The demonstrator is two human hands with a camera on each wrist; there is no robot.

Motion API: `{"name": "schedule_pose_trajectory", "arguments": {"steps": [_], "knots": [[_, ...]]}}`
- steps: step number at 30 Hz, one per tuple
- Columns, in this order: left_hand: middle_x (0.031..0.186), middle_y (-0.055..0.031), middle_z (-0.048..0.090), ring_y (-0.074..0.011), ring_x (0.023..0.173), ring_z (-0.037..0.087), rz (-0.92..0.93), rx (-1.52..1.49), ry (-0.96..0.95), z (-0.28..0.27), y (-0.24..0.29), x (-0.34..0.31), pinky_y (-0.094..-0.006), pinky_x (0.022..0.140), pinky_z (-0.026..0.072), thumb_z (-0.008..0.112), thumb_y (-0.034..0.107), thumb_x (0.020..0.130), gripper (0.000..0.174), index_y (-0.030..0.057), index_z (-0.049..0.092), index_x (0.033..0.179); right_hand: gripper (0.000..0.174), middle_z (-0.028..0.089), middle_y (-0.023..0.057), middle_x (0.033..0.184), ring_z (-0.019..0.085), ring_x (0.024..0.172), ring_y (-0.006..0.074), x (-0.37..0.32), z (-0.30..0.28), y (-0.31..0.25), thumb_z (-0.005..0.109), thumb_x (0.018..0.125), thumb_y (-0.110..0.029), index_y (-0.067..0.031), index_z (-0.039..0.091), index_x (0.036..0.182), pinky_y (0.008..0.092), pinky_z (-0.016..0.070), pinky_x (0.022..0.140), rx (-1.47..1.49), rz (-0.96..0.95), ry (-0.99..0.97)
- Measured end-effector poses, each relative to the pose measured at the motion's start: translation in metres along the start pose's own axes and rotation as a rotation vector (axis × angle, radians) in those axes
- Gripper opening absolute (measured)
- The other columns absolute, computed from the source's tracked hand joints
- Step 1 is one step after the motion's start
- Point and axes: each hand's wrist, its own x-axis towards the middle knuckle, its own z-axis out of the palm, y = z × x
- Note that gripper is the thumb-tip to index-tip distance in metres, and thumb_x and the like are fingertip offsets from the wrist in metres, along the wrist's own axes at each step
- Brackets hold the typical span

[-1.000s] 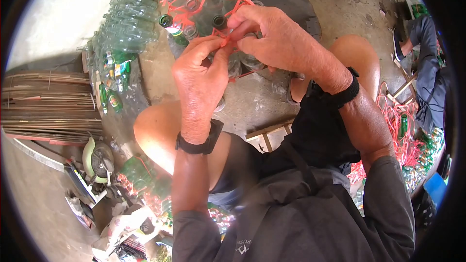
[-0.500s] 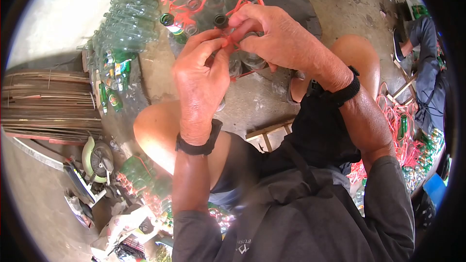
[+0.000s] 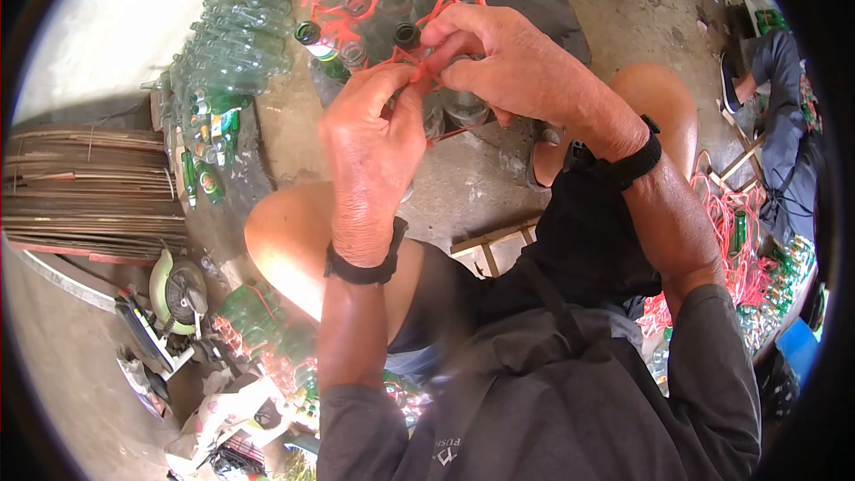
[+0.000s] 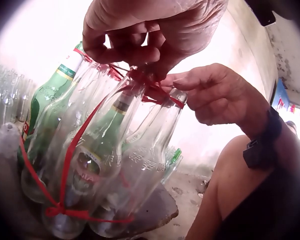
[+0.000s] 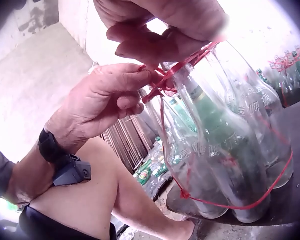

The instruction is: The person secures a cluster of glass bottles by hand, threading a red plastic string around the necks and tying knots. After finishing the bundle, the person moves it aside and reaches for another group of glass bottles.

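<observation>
A cluster of clear and green glass bottles point(image 4: 140, 165) stands upright, bound with red plastic string point(image 5: 230, 206) low around the bodies and in crossing strands about the necks. My left hand point(image 3: 370, 138) pinches the string between thumb and forefinger at the bottle tops on the near side. Right beside it, my right hand point(image 3: 517, 58) pinches the same string with thumb and bent fingers. Between the two hands the string point(image 4: 142, 82) bunches up close over the bottle mouths. A green bottle point(image 4: 52, 90) with a label stands at the cluster's edge.
The bottles stand on a dark board point(image 3: 534, 9). More clear bottles point(image 3: 236, 36) are massed by the wall at left, near stacked wooden strips point(image 3: 89, 196). Heaped red string point(image 3: 730, 258) lies at right, near another person's legs point(image 3: 779, 125).
A loose end of red string now sticks up behind my right hand. Both hands stay at the bottle tops with only small finger shifts.
</observation>
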Motion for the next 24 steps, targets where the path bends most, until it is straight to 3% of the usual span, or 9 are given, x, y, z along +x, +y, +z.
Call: {"name": "schedule_pose_trajectory", "arguments": {"steps": [3, 5, 6, 8, 11, 13, 14, 16, 24], "knots": [[0.103, -0.0093, 0.08, -0.0085, 0.083, 0.068, -0.039, 0.024, -0.036, -0.003, 0.0, 0.004, -0.0264, 0.073, 0.0544, 0.078, 0.001, 0.095, 0.014, -0.0014, 0.08, 0.108, 0.048, 0.076, 0.0132, 0.113, 0.062, 0.059, 0.0105, 0.0, 0.001, 0.0, 0.067, 0.093, -0.012, 0.006, 0.058, 0.136, 0.0266, 0.0501, 0.045, -0.007, -0.001, 0.014], [0.102, -0.0081, 0.08, -0.0085, 0.082, 0.067, -0.075, 0.025, -0.065, -0.004, 0.001, 0.005, -0.0261, 0.072, 0.0534, 0.078, 0.003, 0.096, 0.014, -0.0009, 0.08, 0.109, 0.042, 0.075, 0.0187, 0.111, 0.071, 0.067, 0.0198, 0.0, 0.0, -0.002, 0.059, 0.089, -0.002, 0.0109, 0.059, 0.129, 0.0324, 0.0548, 0.044, -0.001, -0.006, 0.014], [0.1, -0.0068, 0.08, -0.008, 0.081, 0.066, -0.076, 0.01, -0.061, -0.003, 0.001, 0.005, -0.0256, 0.071, 0.0521, 0.078, 0.003, 0.096, 0.013, -0.0005, 0.081, 0.108, 0.042, 0.075, 0.0187, 0.111, 0.071, 0.067, 0.0198, 0.0, 0.0, -0.001, 0.059, 0.089, -0.002, 0.0109, 0.059, 0.129, 0.0324, 0.0548, 0.044, -0.001, -0.006, 0.014], [0.098, -0.0054, 0.079, -0.0074, 0.08, 0.065, -0.076, -0.004, -0.058, -0.003, 0.002, 0.005, -0.0252, 0.069, 0.0509, 0.077, 0.003, 0.096, 0.013, 0.0, 0.081, 0.107, 0.047, 0.076, 0.0126, 0.112, 0.063, 0.06, 0.0103, 0.0, 0.0, 0.002, 0.066, 0.093, -0.012, 0.0054, 0.058, 0.136, 0.0263, 0.0501, 0.045, -0.015, -0.007, -0.002], [0.094, -0.0045, 0.079, -0.006, 0.078, 0.062, -0.107, -0.017, -0.068, -0.003, 0.008, 0.007, -0.0244, 0.069, 0.0499, 0.077, 0.003, 0.095, 0.012, 0.0002, 0.082, 0.106, 0.046, 0.077, 0.0126, 0.112, 0.063, 0.06, 0.0102, 0.001, -0.001, 0.002, 0.066, 0.093, -0.011, 0.0057, 0.058, 0.135, 0.0264, 0.0501, 0.046, -0.018, -0.008, -0.009], [0.098, -0.0129, 0.078, -0.0173, 0.079, 0.073, -0.116, -0.059, -0.065, -0.003, 0.012, 0.007, -0.0313, 0.069, 0.0563, 0.07, -0.005, 0.093, 0.012, -0.0037, 0.079, 0.101, 0.045, 0.077, 0.0125, 0.112, 0.063, 0.06, 0.0103, 0.002, 0.0, 0.003, 0.066, 0.093, -0.011, 0.0056, 0.058, 0.134, 0.0266, 0.0501, 0.046, -0.026, -0.012, -0.003], [0.098, -0.0129, 0.078, -0.0173, 0.079, 0.073, -0.116, -0.059, -0.066, -0.002, 0.009, 0.007, -0.0313, 0.069, 0.0563, 0.07, -0.005, 0.093, 0.012, -0.0037, 0.079, 0.101, 0.044, 0.077, 0.0125, 0.111, 0.063, 0.06, 0.0104, 0.002, 0.0, 0.003, 0.065, 0.093, -0.01, 0.0055, 0.058, 0.134, 0.0267, 0.0501, 0.046, -0.035, -0.016, 0.002], [0.093, -0.0021, 0.079, -0.0054, 0.075, 0.061, -0.109, -0.136, -0.039, -0.001, 0.002, 0.008, -0.0232, 0.068, 0.0497, 0.077, 0.001, 0.095, 0.012, -0.0002, 0.082, 0.106, 0.043, 0.077, 0.0125, 0.11, 0.063, 0.061, 0.0104, 0.002, 0.001, 0.003, 0.065, 0.093, -0.01, 0.0053, 0.058, 0.133, 0.0269, 0.0501, 0.046, -0.049, -0.021, 0.004], [0.093, -0.0026, 0.08, -0.0061, 0.084, 0.069, -0.255, -0.244, -0.133, -0.011, 0.005, 0.014, -0.0225, 0.077, 0.0547, 0.078, -0.001, 0.093, 0.014, -0.0001, 0.082, 0.106, 0.038, 0.077, 0.012, 0.108, 0.069, 0.075, 0.0118, 0.004, -0.002, 0.008, 0.065, 0.093, -0.008, 0.0058, 0.061, 0.129, 0.0284, 0.0538, 0.049, -0.214, -0.108, 0.011]]}}
